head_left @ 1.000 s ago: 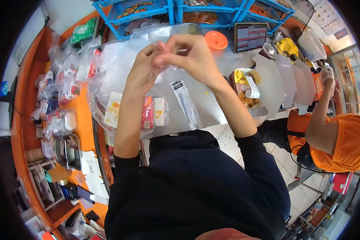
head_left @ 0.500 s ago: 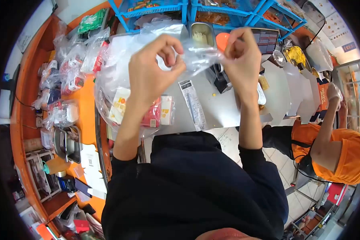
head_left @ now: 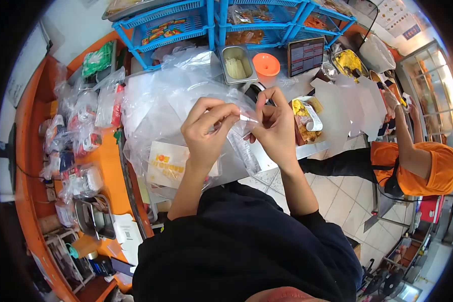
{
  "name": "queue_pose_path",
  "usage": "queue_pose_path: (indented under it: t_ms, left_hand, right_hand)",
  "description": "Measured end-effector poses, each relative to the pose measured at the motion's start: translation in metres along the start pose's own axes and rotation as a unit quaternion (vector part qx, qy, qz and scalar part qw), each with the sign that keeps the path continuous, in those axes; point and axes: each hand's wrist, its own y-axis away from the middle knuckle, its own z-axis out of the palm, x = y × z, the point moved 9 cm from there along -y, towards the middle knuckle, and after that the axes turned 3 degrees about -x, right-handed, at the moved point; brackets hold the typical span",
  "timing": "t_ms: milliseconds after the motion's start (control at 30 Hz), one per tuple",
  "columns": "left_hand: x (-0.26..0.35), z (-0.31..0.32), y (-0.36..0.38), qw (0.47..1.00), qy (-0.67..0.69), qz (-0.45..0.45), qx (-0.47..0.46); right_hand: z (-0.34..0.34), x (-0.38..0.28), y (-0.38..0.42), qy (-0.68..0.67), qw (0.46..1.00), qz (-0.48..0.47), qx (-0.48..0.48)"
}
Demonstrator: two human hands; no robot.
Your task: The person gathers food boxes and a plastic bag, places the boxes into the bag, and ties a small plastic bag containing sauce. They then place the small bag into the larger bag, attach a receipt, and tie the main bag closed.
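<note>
Between my two hands, over the metal counter (head_left: 232, 176), is a thin clear plastic bag (head_left: 247, 119). My left hand (head_left: 207, 132) pinches it, thumb against fingers, and my right hand (head_left: 277, 132) is closed on its other side with curled fingers. Just below the hands lies a long printed receipt (head_left: 244, 153), partly hidden. Left of it, under clear plastic, rests a cream packet with orange print (head_left: 167, 163). An open box of food (head_left: 306, 120) sits beyond my right hand.
Large clear plastic sheets (head_left: 153, 93) cover the counter's left part. Behind stand a metal container (head_left: 237, 64), an orange funnel-shaped cup (head_left: 267, 65), a tablet (head_left: 306, 56) and blue racks (head_left: 172, 32). A person in an orange shirt (head_left: 412, 168) works at the right. Bagged goods (head_left: 85, 136) line the left shelf.
My hands have come down and closer together, and the stretch of plastic between them is shorter. The view has shifted, showing more of the racks. The co-worker's arms have moved.
</note>
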Motion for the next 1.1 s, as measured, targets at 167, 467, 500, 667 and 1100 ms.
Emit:
queue_pose_path:
  t_ms: [167,467,500,667,1100]
  left_hand:
    - [0.001,0.027,0.007,0.992,-0.006,-0.012,-0.122]
    - [-0.028,0.055,0.018,0.939,0.213,-0.226,0.148]
    - [-0.030,0.067,0.020,0.940,0.217,-0.223,0.143]
    - [-0.034,0.103,0.032,0.968,0.106,-0.208,0.094]
    - [-0.054,0.185,0.083,0.649,0.608,-0.447,-0.101]
  right_hand:
    - [-0.020,-0.004,0.001,0.107,0.992,-0.038,0.056]
    - [-0.094,-0.025,0.007,0.172,0.945,-0.239,0.145]
    - [-0.087,-0.025,0.010,0.206,0.932,-0.276,0.111]
    - [-0.137,-0.011,0.007,0.190,0.938,-0.258,0.132]
    - [-0.172,0.010,0.003,0.150,0.943,-0.294,0.050]
